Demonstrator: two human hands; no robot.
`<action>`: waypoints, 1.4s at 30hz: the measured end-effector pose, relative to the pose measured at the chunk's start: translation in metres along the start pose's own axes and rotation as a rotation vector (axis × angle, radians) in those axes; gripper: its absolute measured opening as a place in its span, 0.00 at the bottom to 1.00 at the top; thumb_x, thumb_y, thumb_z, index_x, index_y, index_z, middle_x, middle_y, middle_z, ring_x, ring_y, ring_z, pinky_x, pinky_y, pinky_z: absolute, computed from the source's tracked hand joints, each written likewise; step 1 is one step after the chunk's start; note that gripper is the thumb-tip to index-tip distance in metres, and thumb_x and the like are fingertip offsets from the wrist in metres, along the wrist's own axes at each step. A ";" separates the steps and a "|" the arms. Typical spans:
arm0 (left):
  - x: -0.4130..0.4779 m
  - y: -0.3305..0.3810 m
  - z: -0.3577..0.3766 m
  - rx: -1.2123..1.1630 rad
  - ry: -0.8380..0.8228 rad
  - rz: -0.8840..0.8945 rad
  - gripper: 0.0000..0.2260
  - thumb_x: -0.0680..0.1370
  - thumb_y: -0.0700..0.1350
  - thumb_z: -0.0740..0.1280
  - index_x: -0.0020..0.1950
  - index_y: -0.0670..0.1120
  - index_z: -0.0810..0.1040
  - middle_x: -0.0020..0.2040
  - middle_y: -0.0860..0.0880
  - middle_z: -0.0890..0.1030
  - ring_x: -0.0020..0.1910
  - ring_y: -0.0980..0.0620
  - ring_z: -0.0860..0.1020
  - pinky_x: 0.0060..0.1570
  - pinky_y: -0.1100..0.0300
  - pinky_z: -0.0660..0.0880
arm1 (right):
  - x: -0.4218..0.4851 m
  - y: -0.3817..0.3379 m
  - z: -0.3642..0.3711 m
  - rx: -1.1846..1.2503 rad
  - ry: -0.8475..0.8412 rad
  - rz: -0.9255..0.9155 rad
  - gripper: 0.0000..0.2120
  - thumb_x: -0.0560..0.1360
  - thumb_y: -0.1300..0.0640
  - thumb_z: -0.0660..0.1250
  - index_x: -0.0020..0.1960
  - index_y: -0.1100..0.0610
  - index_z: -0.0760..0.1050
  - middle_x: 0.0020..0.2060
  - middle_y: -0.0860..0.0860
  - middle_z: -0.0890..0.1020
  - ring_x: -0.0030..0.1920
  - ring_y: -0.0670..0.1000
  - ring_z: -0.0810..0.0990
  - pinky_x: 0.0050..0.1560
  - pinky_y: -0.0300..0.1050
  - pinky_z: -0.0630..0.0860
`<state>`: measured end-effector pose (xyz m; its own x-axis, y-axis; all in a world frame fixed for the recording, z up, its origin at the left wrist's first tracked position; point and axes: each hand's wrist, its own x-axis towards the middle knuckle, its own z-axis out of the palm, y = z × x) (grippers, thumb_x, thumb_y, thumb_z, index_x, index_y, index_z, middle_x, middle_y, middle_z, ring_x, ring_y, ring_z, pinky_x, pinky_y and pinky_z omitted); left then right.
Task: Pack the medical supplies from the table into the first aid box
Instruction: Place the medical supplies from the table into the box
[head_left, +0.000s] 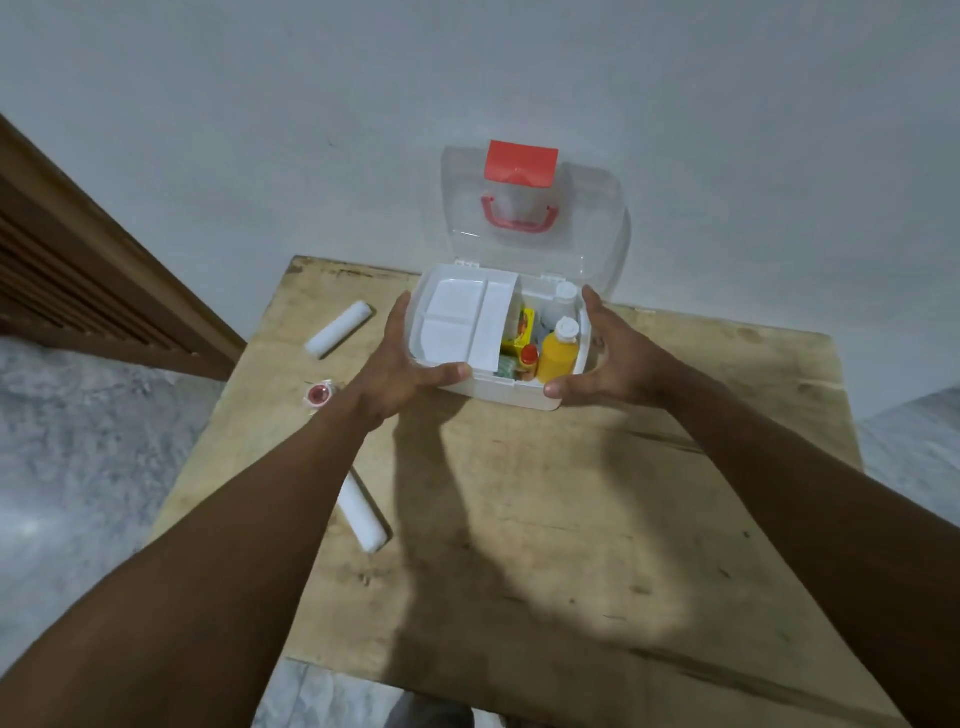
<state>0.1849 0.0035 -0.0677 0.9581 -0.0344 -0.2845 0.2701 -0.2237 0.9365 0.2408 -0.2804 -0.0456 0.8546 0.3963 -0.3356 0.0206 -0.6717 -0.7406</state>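
Note:
The white first aid box (498, 392) stands open at the back of the wooden table, its clear lid (582, 244) with red latch and handle raised against the wall. A white divided tray (462, 322) covers the box's left half. On the right inside are a yellow bottle (558, 353), a white-capped bottle (561, 301), a small red-capped bottle (529, 358) and a yellow packet (524, 327). My left hand (400, 364) grips the box's left side, thumb on the front rim. My right hand (608, 353) grips the right side.
Two white gauze rolls lie on the table, one at the back left (338, 329), one nearer under my left forearm (363, 514). A red-centred tape roll (319, 395) sits by the left edge. The wooden table (571, 545) meets a white wall; a wooden door stands at left.

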 end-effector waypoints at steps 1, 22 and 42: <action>-0.002 0.001 0.001 0.008 0.010 -0.026 0.55 0.65 0.52 0.81 0.80 0.57 0.46 0.75 0.59 0.64 0.73 0.54 0.64 0.69 0.47 0.69 | 0.000 -0.003 -0.001 -0.015 -0.004 0.009 0.67 0.56 0.37 0.82 0.79 0.48 0.40 0.78 0.44 0.55 0.76 0.45 0.58 0.75 0.50 0.61; -0.170 -0.067 0.018 0.727 0.817 -0.403 0.28 0.73 0.57 0.70 0.70 0.49 0.70 0.67 0.41 0.70 0.64 0.40 0.71 0.61 0.49 0.70 | 0.003 -0.006 -0.002 -0.142 0.011 -0.082 0.51 0.60 0.42 0.80 0.73 0.50 0.54 0.68 0.48 0.69 0.67 0.54 0.70 0.60 0.50 0.70; -0.153 -0.062 0.042 0.605 0.746 -0.364 0.14 0.79 0.38 0.61 0.65 0.38 0.66 0.56 0.38 0.74 0.49 0.38 0.77 0.39 0.53 0.66 | 0.000 -0.013 -0.003 -0.135 -0.032 -0.081 0.56 0.51 0.35 0.79 0.71 0.51 0.56 0.62 0.43 0.67 0.60 0.49 0.69 0.59 0.51 0.70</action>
<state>0.0170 -0.0183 -0.0909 0.6994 0.7014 -0.1372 0.6601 -0.5603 0.5003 0.2417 -0.2731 -0.0342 0.8303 0.4710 -0.2979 0.1605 -0.7140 -0.6815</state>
